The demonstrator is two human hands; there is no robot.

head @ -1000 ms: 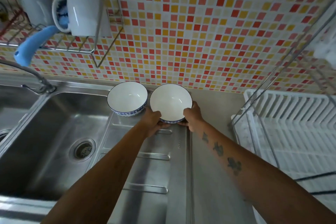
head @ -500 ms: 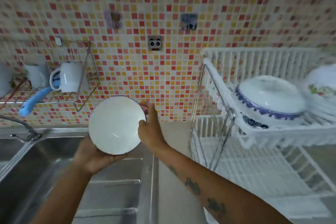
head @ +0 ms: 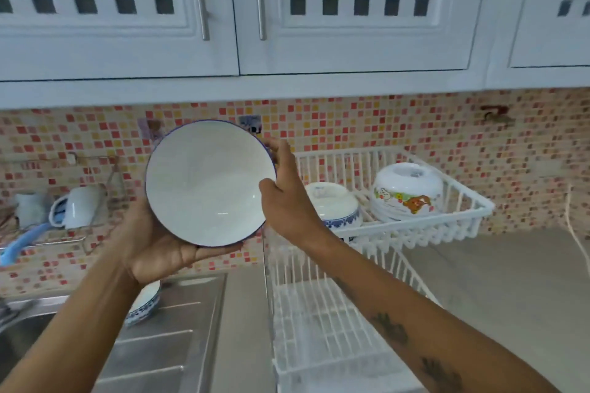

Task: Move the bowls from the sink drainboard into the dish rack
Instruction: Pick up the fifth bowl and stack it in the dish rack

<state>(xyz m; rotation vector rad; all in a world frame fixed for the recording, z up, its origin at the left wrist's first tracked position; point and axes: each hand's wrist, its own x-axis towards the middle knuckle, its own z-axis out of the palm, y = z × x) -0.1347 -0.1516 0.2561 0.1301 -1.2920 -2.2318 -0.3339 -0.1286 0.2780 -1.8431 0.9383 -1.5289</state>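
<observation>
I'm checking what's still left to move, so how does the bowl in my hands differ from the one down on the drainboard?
The held bowl is up in the air, gripped by the left hand and right hand; the drainboard bowl rests on the steel, untouched. The held bowl is tipped, its white inside facing the camera; the drainboard bowl is mostly hidden behind the left wrist. Both are white with blue trim.

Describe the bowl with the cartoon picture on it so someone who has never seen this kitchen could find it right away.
Find the white dish rack standing on the counter against the red and yellow tiled wall. On its upper shelf two bowls sit upside down. The cartoon bowl is the right one, taller, with colourful animal pictures on its side, while the blue-patterned bowl beside it has only a blue band near the rim.
</observation>
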